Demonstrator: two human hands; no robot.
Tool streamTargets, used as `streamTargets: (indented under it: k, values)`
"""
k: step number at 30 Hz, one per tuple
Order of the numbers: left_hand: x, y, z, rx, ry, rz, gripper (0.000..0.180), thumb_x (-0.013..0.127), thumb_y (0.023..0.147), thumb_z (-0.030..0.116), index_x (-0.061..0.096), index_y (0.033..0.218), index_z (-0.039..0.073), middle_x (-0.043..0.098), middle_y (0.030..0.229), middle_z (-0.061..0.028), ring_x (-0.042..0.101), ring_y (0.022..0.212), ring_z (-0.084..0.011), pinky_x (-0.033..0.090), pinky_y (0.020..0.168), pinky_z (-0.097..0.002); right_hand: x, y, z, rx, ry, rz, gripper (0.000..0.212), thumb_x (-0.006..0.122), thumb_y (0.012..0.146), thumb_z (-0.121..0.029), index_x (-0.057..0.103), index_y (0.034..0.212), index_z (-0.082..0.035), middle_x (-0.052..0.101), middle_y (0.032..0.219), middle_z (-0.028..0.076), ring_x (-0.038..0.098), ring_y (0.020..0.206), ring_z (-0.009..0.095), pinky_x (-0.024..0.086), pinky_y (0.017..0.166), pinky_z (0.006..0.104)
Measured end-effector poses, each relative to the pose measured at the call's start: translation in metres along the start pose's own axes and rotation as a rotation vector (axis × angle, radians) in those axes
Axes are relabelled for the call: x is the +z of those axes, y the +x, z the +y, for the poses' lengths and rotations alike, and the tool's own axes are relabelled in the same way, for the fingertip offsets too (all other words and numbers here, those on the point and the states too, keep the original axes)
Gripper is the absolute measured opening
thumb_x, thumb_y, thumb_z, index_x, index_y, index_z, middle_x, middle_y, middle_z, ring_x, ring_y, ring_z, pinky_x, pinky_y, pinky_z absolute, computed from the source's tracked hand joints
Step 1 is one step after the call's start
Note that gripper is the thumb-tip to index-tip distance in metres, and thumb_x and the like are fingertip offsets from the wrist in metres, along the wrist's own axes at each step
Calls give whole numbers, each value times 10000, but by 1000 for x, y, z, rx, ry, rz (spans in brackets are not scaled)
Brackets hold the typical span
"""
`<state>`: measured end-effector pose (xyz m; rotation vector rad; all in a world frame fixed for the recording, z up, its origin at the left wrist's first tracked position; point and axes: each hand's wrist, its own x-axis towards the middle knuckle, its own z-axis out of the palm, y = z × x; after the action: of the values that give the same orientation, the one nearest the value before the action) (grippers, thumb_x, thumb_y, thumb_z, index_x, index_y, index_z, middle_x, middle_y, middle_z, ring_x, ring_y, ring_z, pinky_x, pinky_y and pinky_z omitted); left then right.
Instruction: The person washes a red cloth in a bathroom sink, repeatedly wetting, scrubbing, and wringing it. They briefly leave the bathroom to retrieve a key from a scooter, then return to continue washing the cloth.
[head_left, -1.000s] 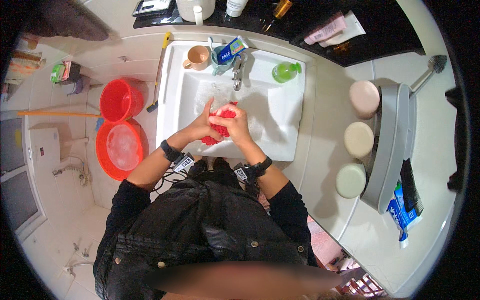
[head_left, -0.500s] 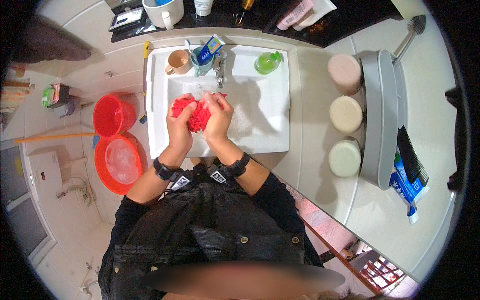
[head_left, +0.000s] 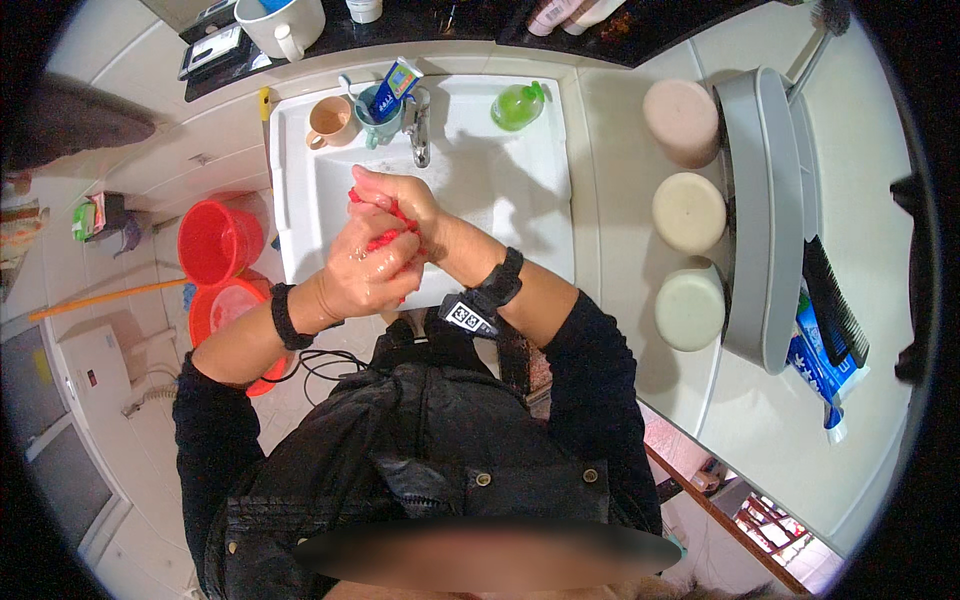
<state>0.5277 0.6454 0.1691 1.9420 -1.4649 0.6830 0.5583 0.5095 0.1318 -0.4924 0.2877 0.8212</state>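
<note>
A wet, bunched red cloth (head_left: 383, 241) with a nubby surface is squeezed between my two hands, over the front of the white sink (head_left: 545, 225). My left hand (head_left: 362, 270) is closed round it with bent, wet fingers. From the far side my right hand (head_left: 412, 203) wraps the same cloth, thumb side toward the faucet. Most of the cloth is hidden in my palms; red bits show between the fingers. Beyond my hands stands the chrome faucet (head_left: 421, 140).
Along the sink's back rim are a tan mug (head_left: 331, 122), a teal cup (head_left: 378, 128) with toothpaste and toothbrush, and a green soap bottle (head_left: 518, 107). Red basins (head_left: 215, 243) stand at left. Three round-topped canisters (head_left: 690, 215) and a grey rack (head_left: 752, 230) line the right counter.
My hands have gone from cupping the spread-out cloth side by side to clasping and squeezing it together. The left hand has turned over the cloth, and the view has shifted slightly.
</note>
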Motion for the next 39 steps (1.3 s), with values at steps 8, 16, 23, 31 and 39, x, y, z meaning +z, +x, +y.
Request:
streamTargets:
  k: [8,16,23,31,39]
  values:
    - [16,-1,-5,349,95,-106,168,619,611,291,594,699,149,558,872,-27,573,930,-259,504,830,-410,3,1,-13,8,-541,-8,414,668,936,-299,505,620,-88,457,573,1,399,496,109,329,458,288]
    - [47,-30,-12,583,197,-271,172,624,639,306,583,728,165,550,853,-12,570,894,-232,475,775,-388,-24,16,-3,17,-862,-50,438,732,881,-308,514,583,-71,477,541,8,400,476,96,320,444,288]
    - [71,-53,-21,472,50,-389,211,653,691,263,625,867,152,552,925,-38,575,955,-258,454,849,-404,-78,34,20,-3,-670,312,398,726,885,-327,562,652,-49,578,635,44,505,541,130,413,500,305]
    - [80,-65,-25,-1325,-745,-33,496,697,841,246,499,1237,24,561,1205,-129,567,1086,-242,477,949,-393,-91,-65,4,-135,-214,198,379,681,906,-174,596,1239,-17,689,1068,75,659,1024,190,517,944,335]
    - [103,-68,-8,-1838,-1544,-322,699,605,932,506,401,1398,27,563,1271,-140,626,1089,-272,593,822,-424,-149,-87,14,-411,-397,701,411,689,704,111,632,1105,41,693,1035,136,684,911,242,559,870,365]
